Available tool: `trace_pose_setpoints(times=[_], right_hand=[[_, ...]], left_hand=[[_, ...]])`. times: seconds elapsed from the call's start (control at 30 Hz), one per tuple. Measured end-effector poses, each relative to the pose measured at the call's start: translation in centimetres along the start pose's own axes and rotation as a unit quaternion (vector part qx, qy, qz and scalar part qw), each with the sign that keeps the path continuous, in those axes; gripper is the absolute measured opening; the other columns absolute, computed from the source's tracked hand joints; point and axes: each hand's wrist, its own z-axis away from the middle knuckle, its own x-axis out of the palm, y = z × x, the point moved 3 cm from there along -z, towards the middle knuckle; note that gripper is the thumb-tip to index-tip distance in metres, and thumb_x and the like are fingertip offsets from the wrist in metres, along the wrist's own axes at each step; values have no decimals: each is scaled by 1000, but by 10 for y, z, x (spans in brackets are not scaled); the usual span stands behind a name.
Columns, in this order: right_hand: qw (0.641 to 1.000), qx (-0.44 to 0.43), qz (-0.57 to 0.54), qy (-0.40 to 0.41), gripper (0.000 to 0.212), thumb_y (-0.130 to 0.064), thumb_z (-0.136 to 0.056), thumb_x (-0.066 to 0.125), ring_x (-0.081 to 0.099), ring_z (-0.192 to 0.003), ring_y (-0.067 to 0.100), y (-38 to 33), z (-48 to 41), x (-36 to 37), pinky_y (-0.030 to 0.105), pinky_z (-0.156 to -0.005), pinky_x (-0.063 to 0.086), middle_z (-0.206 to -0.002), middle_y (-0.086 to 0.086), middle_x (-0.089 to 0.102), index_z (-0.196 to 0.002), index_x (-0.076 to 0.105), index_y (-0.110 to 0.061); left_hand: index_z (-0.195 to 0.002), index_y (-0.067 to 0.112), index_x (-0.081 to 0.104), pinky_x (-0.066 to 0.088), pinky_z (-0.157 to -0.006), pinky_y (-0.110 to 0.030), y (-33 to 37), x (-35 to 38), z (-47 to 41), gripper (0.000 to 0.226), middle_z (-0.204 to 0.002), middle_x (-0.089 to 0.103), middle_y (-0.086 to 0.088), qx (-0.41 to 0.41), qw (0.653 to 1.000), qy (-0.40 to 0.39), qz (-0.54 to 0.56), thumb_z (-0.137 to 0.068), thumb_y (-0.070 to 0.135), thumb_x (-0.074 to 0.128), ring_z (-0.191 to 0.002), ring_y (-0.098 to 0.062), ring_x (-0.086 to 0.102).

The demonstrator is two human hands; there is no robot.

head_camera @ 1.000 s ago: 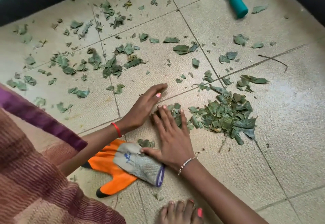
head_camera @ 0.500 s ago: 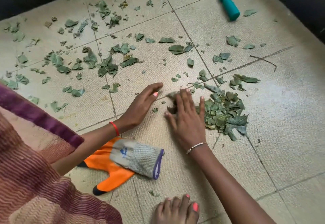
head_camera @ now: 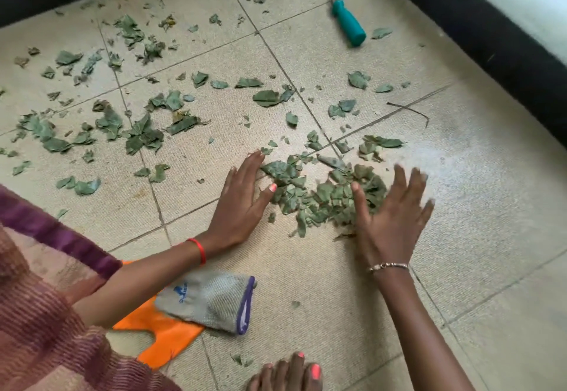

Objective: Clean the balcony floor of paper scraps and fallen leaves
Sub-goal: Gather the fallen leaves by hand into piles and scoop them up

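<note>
- One pile (head_camera: 322,194) of green leaf bits lies on the tiled floor (head_camera: 306,268), between two hands.
- The left hand (head_camera: 242,203) lies flat, fingers together, its fingertips and thumb touching the pile's left edge; it holds nothing.
- The right hand (head_camera: 392,215) is spread wide, fingers splayed and blurred, over the pile's right edge; it grips nothing either.
- Many loose leaves (head_camera: 141,136) are scattered over the tiles to the left and beyond the pile, well apart from it.
- A thin twig (head_camera: 411,111) lies past the pile to the right.
- A grey and orange glove (head_camera: 208,301) lies on the floor below the left forearm, its cuff open toward the right; what is inside cannot be told.
- A teal-handled tool (head_camera: 348,24) lies far off near the dark wall base (head_camera: 491,47).
- Toes (head_camera: 291,373) show at the bottom edge, beside a striped garment (head_camera: 46,314).
</note>
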Motion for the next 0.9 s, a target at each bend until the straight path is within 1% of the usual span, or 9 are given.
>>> trace_pose_setpoints(times=[0.07, 0.17, 0.3, 0.4, 0.5, 0.6, 0.67, 0.77, 0.9], right_hand=[[998, 54, 4, -11, 88, -69, -83, 14, -5, -144, 18, 3, 10, 9, 43, -117, -3, -157, 8, 0, -149, 11, -10], [999, 21, -18, -18, 81, -62, -90, 19, -2, -144, 19, -28, 10, 30, 39, -118, 3, -157, 10, 3, -148, 10, -7], [981, -68, -172, -55, 72, -59, -91, 19, 3, -142, 7, -82, -8, 45, 33, -118, 8, -157, 0, 10, -149, 14, -16], [973, -9, -228, 44, 72, -59, -89, 19, 9, -142, 8, -68, -54, 32, 36, -117, 15, -155, -1, 16, -146, 27, -15], [983, 33, -136, 119, 71, -57, -91, 26, 9, -144, 18, -22, -103, 14, 41, -118, 11, -155, 7, 19, -142, 33, -8], [994, 67, -64, 50, 78, -60, -89, 24, 2, -145, 19, 14, -135, 13, 36, -118, 0, -156, 10, 11, -146, 21, -8], [1000, -5, -14, -26, 82, -63, -88, 15, -3, -144, 16, 11, -136, 19, 32, -118, -3, -157, 7, 2, -149, 8, -10], [979, -129, -113, -108, 73, -58, -91, 22, 1, -143, 6, -11, -129, 19, 28, -117, 2, -156, -6, 2, -150, 7, -19], [977, -39, -207, -35, 68, -54, -91, 27, 6, -143, 6, -4, -180, 2, 40, -117, 15, -157, -6, 9, -149, 18, -20]], left_hand=[[-150, 29, 4, -12, -115, -22, 7, 9, -6, 73, -150, 2, 18, 4, 1000, 15, -26, -87, 65, 14, -136, 9, 0], [-150, 26, 6, -12, -116, -22, 15, 18, -18, 70, -155, 6, 13, 8, 999, 40, -23, -90, 61, 14, -142, 4, 1], [-150, 18, 19, 9, -120, -34, 21, 17, -40, 74, -157, 20, 2, -10, 994, 79, 76, -89, 59, 20, -144, -8, 15], [-150, 19, 19, 17, -119, -37, 23, 11, -61, 77, -157, 19, 2, -31, 989, 98, 106, -87, 62, 22, -144, -11, 17], [-151, 18, 19, 18, -118, -41, 20, 7, -82, 79, -158, 19, 1, -21, 994, 80, 71, -86, 64, 22, -144, -13, 18], [-150, 24, 20, 22, -117, -44, 17, 7, -98, 77, -157, 22, 1, -15, 995, 76, 55, -86, 67, 23, -142, -15, 23], [-150, 26, 20, 23, -115, -43, 17, 8, -101, 80, -155, 25, 3, -6, 996, 81, 30, -85, 73, 22, -141, -14, 25], [-150, 24, 23, 25, -114, -45, 16, 9, -101, 85, -156, 25, 3, -6, 996, 80, 30, -84, 77, 20, -140, -14, 26], [-150, 19, 22, 29, -110, -56, 18, 5, -103, 88, -156, 26, -4, -10, 997, 74, 30, -84, 77, 22, -140, -20, 28]])
